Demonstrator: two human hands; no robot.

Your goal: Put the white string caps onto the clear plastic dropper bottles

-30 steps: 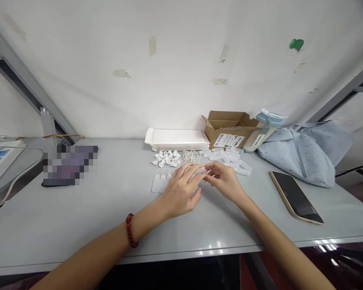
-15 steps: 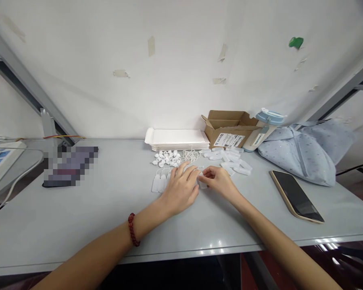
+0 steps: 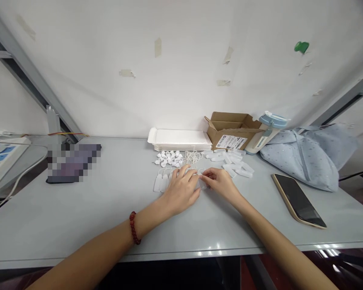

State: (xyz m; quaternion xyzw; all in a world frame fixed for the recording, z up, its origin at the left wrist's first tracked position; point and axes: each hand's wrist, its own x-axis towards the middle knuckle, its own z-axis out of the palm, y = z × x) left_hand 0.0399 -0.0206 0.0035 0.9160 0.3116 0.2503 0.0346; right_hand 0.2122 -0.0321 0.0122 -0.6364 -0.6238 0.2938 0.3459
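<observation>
Left hand [image 3: 180,190] is spread loose over the row of plastic tags [image 3: 157,183] on the desk [image 3: 109,217]; right hand [image 3: 222,183] pinches the end tag [image 3: 203,184]; looks like lining-up, so next calls for gently letting go.

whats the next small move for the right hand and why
Probably a gentle nudge of the end piece by the right hand, into line with the row of translucent pieces: it lies at the row's right end, by that hand, while the left hand spreads over the middle.
</observation>
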